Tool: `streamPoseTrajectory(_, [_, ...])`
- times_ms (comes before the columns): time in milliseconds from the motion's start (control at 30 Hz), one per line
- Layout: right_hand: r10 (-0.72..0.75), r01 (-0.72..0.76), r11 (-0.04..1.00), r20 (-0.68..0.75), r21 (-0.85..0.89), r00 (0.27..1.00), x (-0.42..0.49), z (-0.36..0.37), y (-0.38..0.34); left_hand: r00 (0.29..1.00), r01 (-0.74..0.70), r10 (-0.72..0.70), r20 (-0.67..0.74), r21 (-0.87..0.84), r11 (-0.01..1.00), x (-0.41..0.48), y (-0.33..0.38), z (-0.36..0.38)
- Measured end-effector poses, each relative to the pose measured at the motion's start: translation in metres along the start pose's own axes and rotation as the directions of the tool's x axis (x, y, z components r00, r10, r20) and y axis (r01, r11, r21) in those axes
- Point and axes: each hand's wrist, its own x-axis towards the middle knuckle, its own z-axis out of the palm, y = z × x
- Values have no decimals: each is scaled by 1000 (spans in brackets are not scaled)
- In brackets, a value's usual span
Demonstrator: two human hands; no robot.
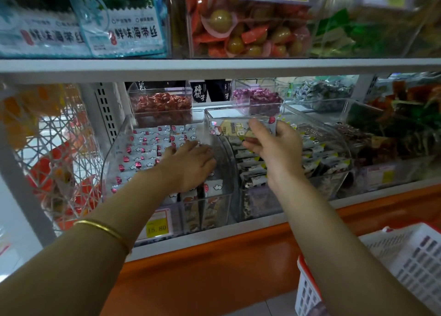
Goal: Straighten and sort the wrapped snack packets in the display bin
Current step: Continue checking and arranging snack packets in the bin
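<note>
Snack packet [235, 128] pinched in right hand [272, 148] grip — above display bin [222, 112].

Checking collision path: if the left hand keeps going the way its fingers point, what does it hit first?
Likely the white red-dotted packets at the back of the clear bin; the left hand lies flat over them, fingers aimed up and right. The bin's rear wall comes next, though depth is unclear.

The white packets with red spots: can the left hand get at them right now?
Probably yes: the left hand lies on the white packets inside the clear bin, whose open top leaves the way free.
</note>
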Motion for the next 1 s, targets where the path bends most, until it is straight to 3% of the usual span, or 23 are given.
streamPoseTrajectory(67, [20, -20, 1000, 13, -7, 1000, -1, 1, 0, 999, -32, 31, 17, 68, 997, 1, -3, 5])
streamPoseTrajectory(200, [37, -36, 999, 37, -26, 999, -1, 1, 0, 995, 9, -17, -101, -73, 997, -7, -3, 4])
streamPoseTrajectory(300, [33, -32, 999, 39, -26, 999, -2, 2, 1, 984, 58, -71, -161, -84, 995, -12, 0, 0])
streamPoseTrajectory(433, [-39, 44, 996, 57, -81, 998, -3, 6, 0, 979, 55, -75, -191, -113, 992, -19, 4, -2])
streamPoseTrajectory(533, [-181, 203, 945, 109, -255, 977, -2, 11, -1, 976, 49, -83, -203, -165, 985, -26, 3, 0])
streamPoseTrajectory(633, [-305, 387, 799, 244, -461, 921, 3, 24, -2, 972, 28, -68, -225, -178, 984, -33, 0, 3])
streamPoseTrajectory(700, [-299, 473, 680, 378, -560, 876, 8, 33, -1, 968, 3, -54, -245, -203, 979, -36, -2, 2])
streamPoseTrajectory(800, [-173, 579, 476, 575, -662, 799, 17, 47, 0, 968, -54, -27, -250, -309, 950, -43, -4, -4])
streamPoseTrajectory(900, [-22, 672, 224, 686, -706, 727, 24, 58, 0, 960, -102, -24, -278, -431, 897, -49, -6, -10])
streamPoseTrajectory(1000, [125, 696, 129, 708, -707, 696, 29, 64, 5, 934, -82, -89, -346, -451, 889, -52, -12, -12])
